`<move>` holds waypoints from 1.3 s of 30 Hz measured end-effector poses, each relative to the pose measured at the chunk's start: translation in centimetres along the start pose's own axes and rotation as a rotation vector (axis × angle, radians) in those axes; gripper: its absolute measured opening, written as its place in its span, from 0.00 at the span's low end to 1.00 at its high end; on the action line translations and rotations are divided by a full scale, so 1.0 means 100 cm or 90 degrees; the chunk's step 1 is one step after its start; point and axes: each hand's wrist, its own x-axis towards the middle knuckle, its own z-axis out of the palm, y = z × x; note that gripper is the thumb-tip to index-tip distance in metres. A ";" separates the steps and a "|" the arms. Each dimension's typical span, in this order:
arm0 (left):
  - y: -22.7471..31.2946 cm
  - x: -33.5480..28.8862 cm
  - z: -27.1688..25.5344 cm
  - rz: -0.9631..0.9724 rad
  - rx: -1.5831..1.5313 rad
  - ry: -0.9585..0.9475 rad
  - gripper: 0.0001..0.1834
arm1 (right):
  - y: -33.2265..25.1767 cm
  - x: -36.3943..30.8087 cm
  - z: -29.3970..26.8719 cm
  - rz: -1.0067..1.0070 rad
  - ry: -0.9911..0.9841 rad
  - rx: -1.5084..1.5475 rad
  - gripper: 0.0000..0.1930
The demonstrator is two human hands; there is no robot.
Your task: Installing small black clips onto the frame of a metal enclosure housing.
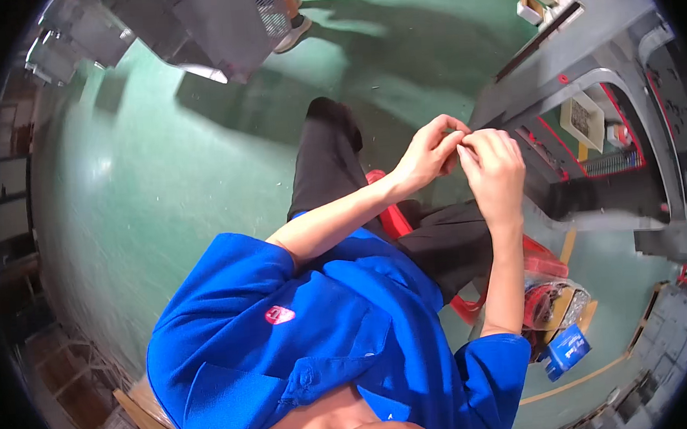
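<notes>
My left hand [428,156] and my right hand [496,175] meet fingertip to fingertip in front of my knees. The fingers of both are closed in a pinch. Whatever lies between them is hidden or too small to make out. Just to the right stands a large grey moulded panel [536,77] with a big window-like opening edged in red. The fingers of my right hand overlap the panel's near edge in the picture; whether they touch it I cannot tell.
A red stool [547,263] is under me. Right of it sit a carton with a clear bag [573,306] and a blue packet [566,352]. Through the opening shows a cream bin of small parts [583,121]. Grey parts [222,25] and another person's shoe [293,35] are ahead.
</notes>
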 end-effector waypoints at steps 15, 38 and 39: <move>0.007 0.009 -0.029 -0.034 -0.304 -0.183 0.19 | 0.006 0.029 -0.008 0.145 0.035 0.313 0.06; -0.089 0.010 -0.068 -0.106 -0.366 0.026 0.15 | 0.050 0.132 -0.047 -0.117 0.016 -0.709 0.05; -0.084 0.010 -0.068 -0.110 -0.380 0.018 0.15 | 0.051 0.134 -0.048 -0.111 -0.003 -0.707 0.05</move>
